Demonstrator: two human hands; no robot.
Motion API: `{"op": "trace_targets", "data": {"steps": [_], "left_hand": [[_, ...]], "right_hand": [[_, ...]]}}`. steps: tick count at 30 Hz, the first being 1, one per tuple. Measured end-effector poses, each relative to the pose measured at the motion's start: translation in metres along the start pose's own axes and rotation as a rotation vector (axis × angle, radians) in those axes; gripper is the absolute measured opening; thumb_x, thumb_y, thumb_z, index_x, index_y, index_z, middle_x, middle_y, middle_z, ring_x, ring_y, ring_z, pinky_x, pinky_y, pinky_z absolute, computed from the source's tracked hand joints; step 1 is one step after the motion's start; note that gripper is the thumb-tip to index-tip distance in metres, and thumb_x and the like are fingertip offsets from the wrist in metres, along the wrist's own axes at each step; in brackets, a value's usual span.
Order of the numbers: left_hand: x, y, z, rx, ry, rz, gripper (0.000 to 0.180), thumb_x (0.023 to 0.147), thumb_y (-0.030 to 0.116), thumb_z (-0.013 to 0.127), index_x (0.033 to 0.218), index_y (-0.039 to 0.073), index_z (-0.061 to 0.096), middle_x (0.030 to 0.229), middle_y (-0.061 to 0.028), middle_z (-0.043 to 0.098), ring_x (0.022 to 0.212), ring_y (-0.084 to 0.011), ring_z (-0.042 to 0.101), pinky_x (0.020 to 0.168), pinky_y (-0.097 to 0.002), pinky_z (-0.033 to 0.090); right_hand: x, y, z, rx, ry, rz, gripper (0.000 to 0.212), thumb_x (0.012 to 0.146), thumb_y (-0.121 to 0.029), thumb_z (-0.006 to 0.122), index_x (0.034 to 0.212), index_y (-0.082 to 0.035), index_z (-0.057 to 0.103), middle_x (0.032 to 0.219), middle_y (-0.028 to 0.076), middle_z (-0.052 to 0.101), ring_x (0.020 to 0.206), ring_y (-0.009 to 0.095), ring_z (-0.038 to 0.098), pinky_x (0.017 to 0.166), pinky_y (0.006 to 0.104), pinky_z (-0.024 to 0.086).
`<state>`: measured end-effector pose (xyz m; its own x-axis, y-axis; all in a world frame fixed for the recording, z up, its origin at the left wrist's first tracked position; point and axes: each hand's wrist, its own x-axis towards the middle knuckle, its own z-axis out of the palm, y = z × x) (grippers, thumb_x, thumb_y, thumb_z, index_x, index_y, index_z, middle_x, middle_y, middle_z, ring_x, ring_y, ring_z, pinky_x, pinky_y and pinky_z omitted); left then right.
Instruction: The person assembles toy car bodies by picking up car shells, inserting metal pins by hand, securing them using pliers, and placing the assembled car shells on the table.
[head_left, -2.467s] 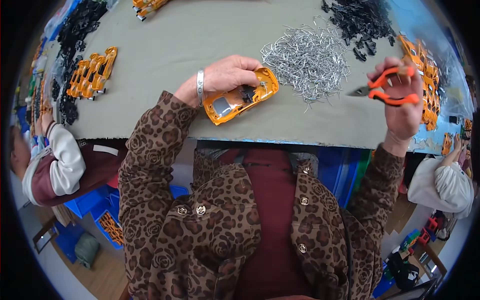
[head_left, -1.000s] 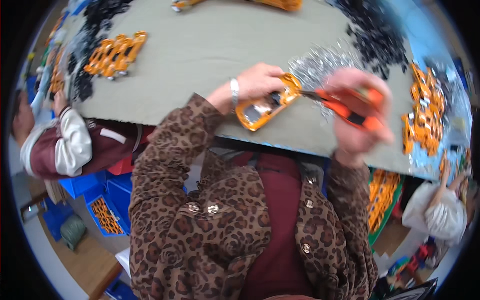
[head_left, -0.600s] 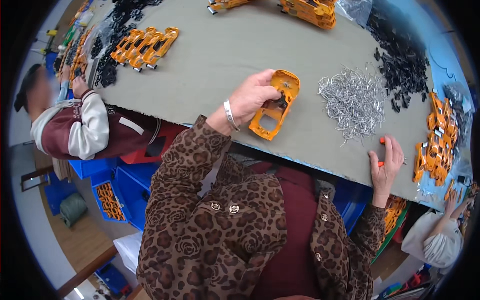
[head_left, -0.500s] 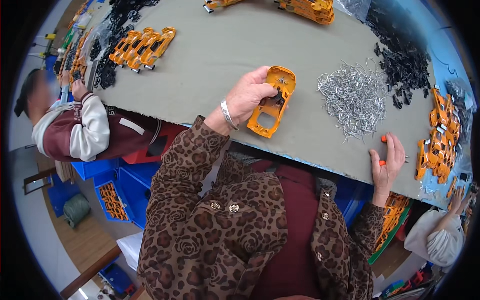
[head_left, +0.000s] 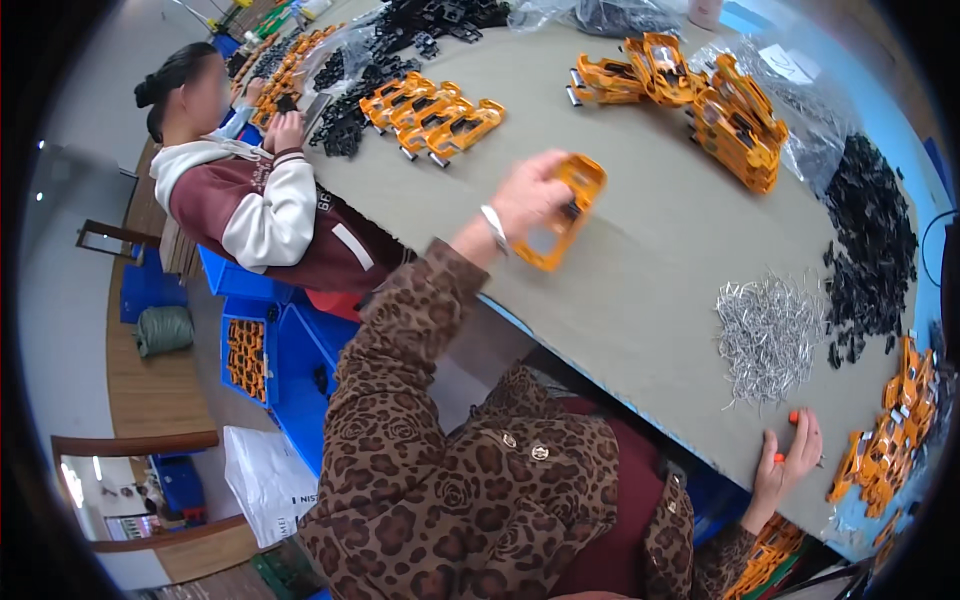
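Observation:
My left hand (head_left: 533, 197) grips an orange toy car body (head_left: 582, 180) by its side, thumb across its inside. A dark part sits near its middle, blurred by motion. To its left on the table lies a row of similar orange car bodies (head_left: 435, 115). At the table's right front edge, my right hand (head_left: 790, 470) rests closed over an orange-handled tool (head_left: 794, 416). Most of the tool is hidden under the palm and fingers. Just beyond that hand is a heap of bent silver wire pieces (head_left: 768, 340).
Stacked orange car bodies (head_left: 735, 125) lie at the far side. Black plastic parts (head_left: 868, 250) are piled at the right, beside more car bodies (head_left: 888, 435). A co-worker (head_left: 235, 200) sits at the left, near blue bins (head_left: 300, 345) below the table edge.
The view has turned to the left. My left hand has carried the car body leftward, closer to the row of car bodies. My right hand stays on the tool at the table edge.

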<state>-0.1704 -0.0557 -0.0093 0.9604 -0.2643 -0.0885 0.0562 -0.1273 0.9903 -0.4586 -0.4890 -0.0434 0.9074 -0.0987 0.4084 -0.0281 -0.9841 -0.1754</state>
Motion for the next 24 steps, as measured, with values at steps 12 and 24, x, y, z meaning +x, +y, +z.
{"op": "trace_targets", "data": {"steps": [12, 24], "left_hand": [[0.128, 0.007, -0.265, 1.310, 0.291, -0.024, 0.038, 0.078, 0.026, 0.067, 0.112, 0.011, 0.067, 0.102, -0.0155, 0.069, 0.095, -0.0303, 0.066, 0.086, -0.0364, 0.052], [0.194, 0.046, -0.031, 1.180, 0.337, 0.803, 0.034, 0.082, 0.028, 0.067, 0.110, 0.009, 0.065, 0.099, -0.0141, 0.066, 0.094, -0.0328, 0.061, 0.087, -0.0417, 0.047]], "right_hand": [[0.014, -0.010, -0.004, -0.028, -0.014, 0.051, 0.050, 0.081, -0.027, 0.065, 0.122, 0.000, 0.055, 0.125, 0.015, 0.055, 0.117, 0.036, 0.047, 0.102, 0.0465, 0.032], [0.027, -0.016, -0.014, 0.041, 0.040, 0.087, 0.050, 0.070, -0.027, 0.071, 0.111, -0.003, 0.058, 0.116, 0.014, 0.057, 0.112, 0.034, 0.051, 0.099, 0.0479, 0.034]]}}
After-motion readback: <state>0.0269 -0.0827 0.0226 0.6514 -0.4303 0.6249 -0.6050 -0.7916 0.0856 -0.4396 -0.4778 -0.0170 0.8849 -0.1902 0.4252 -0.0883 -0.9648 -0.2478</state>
